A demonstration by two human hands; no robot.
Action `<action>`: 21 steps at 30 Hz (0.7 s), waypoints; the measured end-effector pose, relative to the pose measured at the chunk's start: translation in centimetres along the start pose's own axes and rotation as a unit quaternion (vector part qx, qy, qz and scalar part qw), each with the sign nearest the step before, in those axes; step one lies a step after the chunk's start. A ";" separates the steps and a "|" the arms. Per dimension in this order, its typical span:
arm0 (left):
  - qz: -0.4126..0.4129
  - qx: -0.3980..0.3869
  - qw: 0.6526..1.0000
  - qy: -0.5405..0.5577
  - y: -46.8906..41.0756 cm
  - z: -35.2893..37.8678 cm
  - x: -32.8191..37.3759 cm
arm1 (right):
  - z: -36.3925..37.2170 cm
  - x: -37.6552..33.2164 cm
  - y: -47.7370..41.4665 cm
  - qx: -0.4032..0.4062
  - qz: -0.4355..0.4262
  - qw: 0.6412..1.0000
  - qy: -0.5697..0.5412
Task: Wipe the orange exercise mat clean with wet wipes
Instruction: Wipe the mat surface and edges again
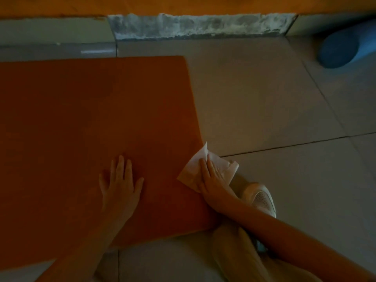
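Mat (81, 129) lies flat on the tile floor (264, 98) and fills the left half of the view. Left hand (120, 184) rests on it near the front edge, grip spread flat, holding nothing. Good anchor; keep weight there so the mat doesn't creep. Wipe (191, 169) sits at the mat's right edge, partly over the floor. Right hand (211, 178) presses it down with straight fingers, no pinch. Best bet: flat palm, overlapping strokes, run off the edge. Shoe (260, 198) is just right of that. Mat looks plain orange, matte, no visible stains, but the light is too dim to be sure.
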State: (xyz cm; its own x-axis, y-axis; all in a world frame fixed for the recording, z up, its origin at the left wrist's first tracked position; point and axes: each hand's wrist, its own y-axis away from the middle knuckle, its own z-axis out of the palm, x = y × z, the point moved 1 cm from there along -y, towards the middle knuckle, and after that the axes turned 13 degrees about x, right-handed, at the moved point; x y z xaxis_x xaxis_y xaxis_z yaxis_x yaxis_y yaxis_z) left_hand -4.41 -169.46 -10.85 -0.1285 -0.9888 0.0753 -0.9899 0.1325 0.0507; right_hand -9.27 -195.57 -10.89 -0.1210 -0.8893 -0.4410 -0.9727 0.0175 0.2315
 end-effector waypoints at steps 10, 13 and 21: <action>0.050 0.027 0.998 -0.007 -4.7 0.4 1.2 | -0.4 -1.0 -6.2 -0.029 -0.081 0.985 0.149; 0.043 0.031 0.999 -0.011 -5.1 1.0 1.0 | -1.0 -1.3 -7.0 0.046 -0.100 0.990 0.094; 0.083 0.084 0.993 0.029 -10.6 0.3 1.5 | -0.3 -0.7 -13.7 0.087 -0.127 0.969 0.192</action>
State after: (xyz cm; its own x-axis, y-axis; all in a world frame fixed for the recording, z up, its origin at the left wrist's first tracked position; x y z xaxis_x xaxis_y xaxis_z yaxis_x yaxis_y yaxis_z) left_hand 5.84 -172.39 -11.54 -0.2914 -0.9482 0.1263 -0.9521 0.2747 -0.1345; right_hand 4.15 -195.29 -13.50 0.1761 -0.9792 -0.1007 -0.9843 -0.1763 -0.0071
